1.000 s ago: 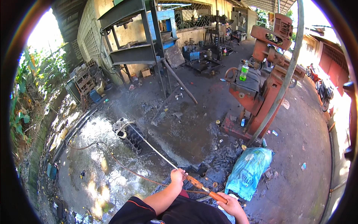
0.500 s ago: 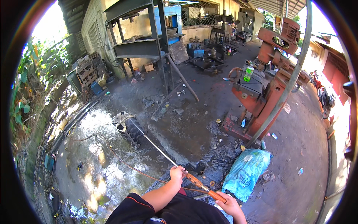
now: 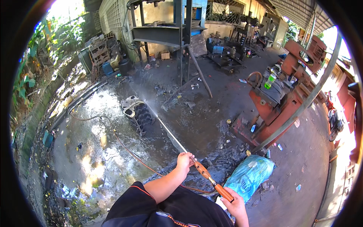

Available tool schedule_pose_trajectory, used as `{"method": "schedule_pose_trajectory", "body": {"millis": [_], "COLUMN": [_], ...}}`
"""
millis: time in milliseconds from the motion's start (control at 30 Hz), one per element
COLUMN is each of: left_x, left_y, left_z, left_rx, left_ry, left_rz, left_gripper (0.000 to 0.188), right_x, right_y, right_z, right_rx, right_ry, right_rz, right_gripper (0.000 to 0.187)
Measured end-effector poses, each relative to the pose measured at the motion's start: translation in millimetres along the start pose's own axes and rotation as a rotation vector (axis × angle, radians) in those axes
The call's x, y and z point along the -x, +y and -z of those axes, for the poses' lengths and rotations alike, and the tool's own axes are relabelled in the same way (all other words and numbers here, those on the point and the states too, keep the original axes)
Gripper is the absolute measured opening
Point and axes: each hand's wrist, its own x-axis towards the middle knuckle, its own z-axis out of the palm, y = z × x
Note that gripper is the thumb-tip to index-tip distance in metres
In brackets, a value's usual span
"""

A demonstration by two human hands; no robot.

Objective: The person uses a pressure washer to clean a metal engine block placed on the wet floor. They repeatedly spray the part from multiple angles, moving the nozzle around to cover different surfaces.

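My left hand (image 3: 184,163) is wrapped around the front of a long spray lance (image 3: 202,170), where the wooden grip meets the thin metal tube. My right hand (image 3: 236,206) closes on the orange rear handle. The lance slants up and to the left, and a fine water jet leaves its tip. Mist hangs along the far right side of an engine block (image 3: 143,115), which lies on the wet ground with its pale end face to the left. Lance and block do not touch.
A brown hose (image 3: 128,151) curves across the wet concrete at left. A filled blue plastic bag (image 3: 251,172) lies close by on the right. Beyond it stand a red machine (image 3: 270,111) and a slanting pole (image 3: 306,102). A dark steel press frame (image 3: 160,37) rises at the back.
The lance tip has shifted from over the block to its right side, and the spray looks clearer. My view has turned, moving the surroundings rightward in the picture. Both hands keep their grip.
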Motion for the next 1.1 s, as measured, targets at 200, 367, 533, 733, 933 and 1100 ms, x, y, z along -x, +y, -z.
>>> {"method": "schedule_pose_trajectory", "body": {"millis": [200, 367, 533, 733, 933, 1100], "left_x": [-12.8, -30.6, -46.0, -58.2, -62.6, -65.6], "left_y": [54.0, 98.5, 136.5, 162.1, 178.8, 186.1], "left_z": [12.5, 36.7, 61.7, 82.4, 90.7, 93.4], "left_rx": [0.099, 0.169, 0.197, 0.232, 0.231, 0.225], "left_ry": [-0.020, -0.033, -0.049, -0.078, -0.089, -0.122], "left_rz": [-0.013, -0.027, -0.024, 0.001, 0.016, 0.017], "left_gripper": [0.004, 0.005, 0.006, 0.006, 0.006, 0.006], "right_x": [-32.9, -66.8, -86.6, -104.4, -107.5, -108.4], "right_y": [-54.4, -85.3, -121.0, -136.2, -148.5, -149.8], "right_z": [-28.1, -62.8, -93.2, -122.2, -140.4, -146.5], "right_rx": [-0.004, -0.071, -0.025, -0.003, -0.058, -0.073], "right_ry": [-0.008, -0.011, -0.006, 0.006, 0.011, 0.016], "right_rz": [0.045, 0.066, 0.104, 0.209, 0.187, 0.196], "right_gripper": [0.045, 0.044, 0.044, 0.043, 0.043, 0.042]}}
